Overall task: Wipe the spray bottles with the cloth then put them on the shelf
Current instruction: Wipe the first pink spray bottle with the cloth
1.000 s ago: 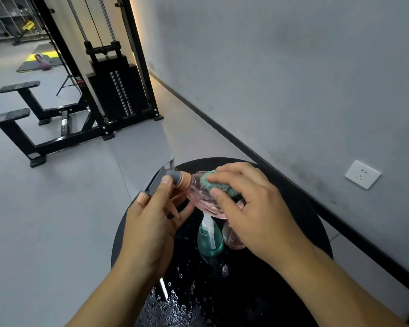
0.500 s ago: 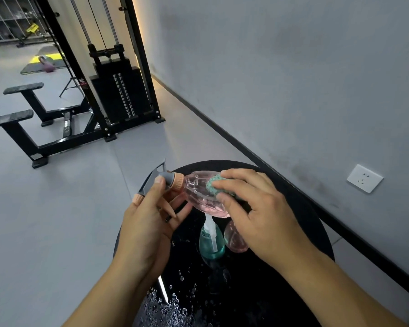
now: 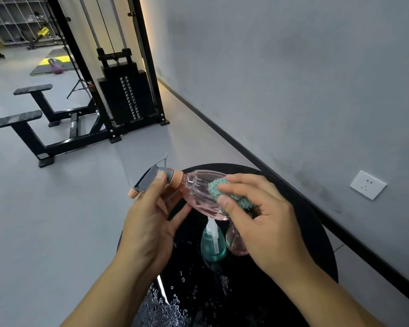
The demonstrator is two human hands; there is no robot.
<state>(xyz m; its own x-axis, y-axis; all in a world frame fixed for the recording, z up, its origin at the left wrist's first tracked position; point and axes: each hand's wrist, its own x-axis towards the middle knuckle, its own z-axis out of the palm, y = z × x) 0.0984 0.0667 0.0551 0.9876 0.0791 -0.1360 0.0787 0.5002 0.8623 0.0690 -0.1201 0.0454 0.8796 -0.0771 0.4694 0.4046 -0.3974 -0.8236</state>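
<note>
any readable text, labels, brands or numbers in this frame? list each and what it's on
None can be read.
Cable machine: small red-and-white sticker on its upright, too small and blurred to read.
Weight stack: a column of pale marks on the plates, not legible as numbers.
Yellow item far back by the shelving: dark marks, blurred.
Pink spray bottle, teal bottle, wall socket: no print visible.

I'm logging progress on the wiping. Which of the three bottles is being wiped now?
The ribbed pink bottle, held sideways off the table by the left hand while the right hand rubs the cloth on it. The teal bottle and other pink bottle stand untouched.
</note>
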